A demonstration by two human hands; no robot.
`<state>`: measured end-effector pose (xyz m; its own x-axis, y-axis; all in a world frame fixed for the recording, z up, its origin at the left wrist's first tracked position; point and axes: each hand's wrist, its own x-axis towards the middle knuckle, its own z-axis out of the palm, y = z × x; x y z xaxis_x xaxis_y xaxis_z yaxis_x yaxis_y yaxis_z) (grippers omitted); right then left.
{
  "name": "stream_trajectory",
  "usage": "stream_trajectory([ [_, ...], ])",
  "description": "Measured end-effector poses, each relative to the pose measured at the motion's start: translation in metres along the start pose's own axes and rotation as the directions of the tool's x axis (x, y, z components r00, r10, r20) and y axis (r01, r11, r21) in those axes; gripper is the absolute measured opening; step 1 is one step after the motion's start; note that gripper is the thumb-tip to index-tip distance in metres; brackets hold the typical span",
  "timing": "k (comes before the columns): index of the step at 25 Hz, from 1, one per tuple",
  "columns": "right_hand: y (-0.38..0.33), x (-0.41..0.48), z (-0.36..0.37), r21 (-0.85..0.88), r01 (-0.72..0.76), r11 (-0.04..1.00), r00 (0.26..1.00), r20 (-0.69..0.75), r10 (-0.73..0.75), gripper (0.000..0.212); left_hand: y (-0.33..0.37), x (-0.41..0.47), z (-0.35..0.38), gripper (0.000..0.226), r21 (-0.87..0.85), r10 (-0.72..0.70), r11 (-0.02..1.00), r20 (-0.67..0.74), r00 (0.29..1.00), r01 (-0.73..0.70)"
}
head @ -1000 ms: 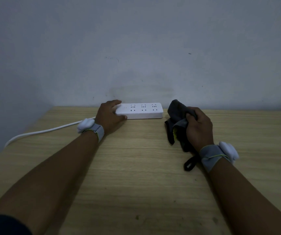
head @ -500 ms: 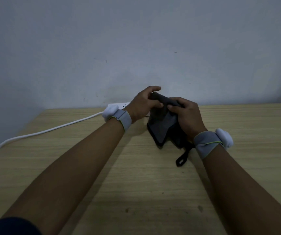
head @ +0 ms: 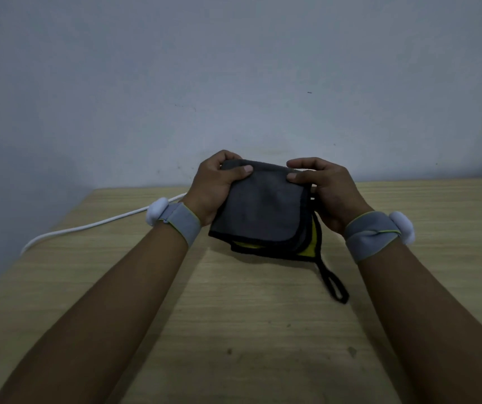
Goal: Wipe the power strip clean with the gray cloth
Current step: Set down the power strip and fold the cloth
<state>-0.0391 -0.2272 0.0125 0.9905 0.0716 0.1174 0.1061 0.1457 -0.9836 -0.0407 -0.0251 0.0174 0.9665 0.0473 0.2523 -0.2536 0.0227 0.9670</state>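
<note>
A folded gray cloth point(head: 263, 208) with black edging, a yellow underside and a black hanging loop point(head: 334, 284) is held up between both hands above the wooden table point(head: 248, 330). My left hand point(head: 215, 188) grips its upper left corner, thumb on top. My right hand point(head: 324, 189) pinches its upper right corner. The power strip itself is hidden behind the cloth and hands; only its white cable point(head: 94, 225) shows, trailing left across the table.
A plain grey wall point(head: 234, 83) stands right behind the table's far edge. The table's left edge point(head: 30, 249) runs diagonally at left. Both wrists wear grey bands with white pads.
My left hand left the power strip and came over to the cloth. Both hands have spread the bunched cloth into a flat folded square held in front of the strip.
</note>
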Motion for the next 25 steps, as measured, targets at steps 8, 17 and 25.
stream_trajectory([
  [8, 0.045, 0.008, 0.004, -0.331, -0.098, 0.939, 0.983, -0.18, 0.039, 0.024, -0.051, -0.023, -0.008, 0.027, 0.091, -0.29, 0.945, -0.218, 0.932, 0.315],
  [17, 0.055, 0.002, 0.008, -0.763, 0.101, 0.638, 0.978, -0.043, -0.206, 0.031, -0.061, -0.035, -0.01, 0.048, 0.845, 0.194, 0.522, 0.017, 0.981, -0.118],
  [25, 0.07, -0.009, 0.015, -0.958, 0.238, 0.159, 0.967, 0.219, -0.133, 0.045, -0.068, -0.041, -0.016, 0.038, 0.935, 0.1, 0.23, 0.252, 0.963, -0.269],
])
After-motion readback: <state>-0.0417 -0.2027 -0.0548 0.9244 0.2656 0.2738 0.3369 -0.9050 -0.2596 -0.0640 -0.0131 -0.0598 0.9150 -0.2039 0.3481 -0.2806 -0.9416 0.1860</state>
